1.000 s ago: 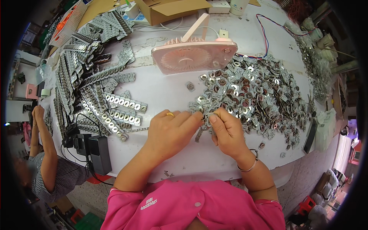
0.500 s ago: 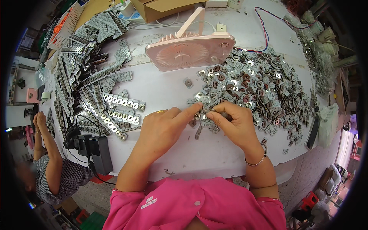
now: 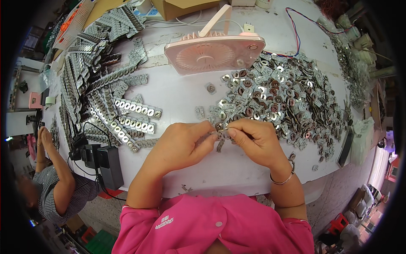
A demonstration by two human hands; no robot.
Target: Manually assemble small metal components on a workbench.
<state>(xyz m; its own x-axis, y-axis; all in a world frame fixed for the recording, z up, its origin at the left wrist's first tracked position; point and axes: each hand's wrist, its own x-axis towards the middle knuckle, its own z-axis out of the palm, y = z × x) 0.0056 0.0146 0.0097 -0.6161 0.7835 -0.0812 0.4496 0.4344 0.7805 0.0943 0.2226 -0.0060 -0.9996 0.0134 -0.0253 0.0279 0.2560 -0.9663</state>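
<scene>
My left hand [image 3: 179,146] is closed in a pinch, thumb against forefinger, on a small grey metal piece [image 3: 215,133] mostly covered by the fingertips. Facing it, my right hand [image 3: 258,142] pinches another small metal piece [image 3: 227,128]; its other fingers are curled in, and what they may hold is hidden. Both hands meet at the near left edge of a heap of small metal plates with round discs [image 3: 275,95]. Beyond the left hand, a loose plate [image 3: 199,112] and a single disc piece [image 3: 210,88] lie apart on the white table [image 3: 182,99].
A pink fan [image 3: 211,55] stands behind the heap. Joined metal strips [image 3: 135,109] pile up on the left, near a black power adapter [image 3: 111,167] with cables. Red and blue wires [image 3: 298,38] run behind. At the far left sits another person [image 3: 63,190].
My left forefinger has drawn back from the heap's edge and now meets the thumb. A plate that was by that fingertip now lies apart, farther left. The right hand stays nearly in place.
</scene>
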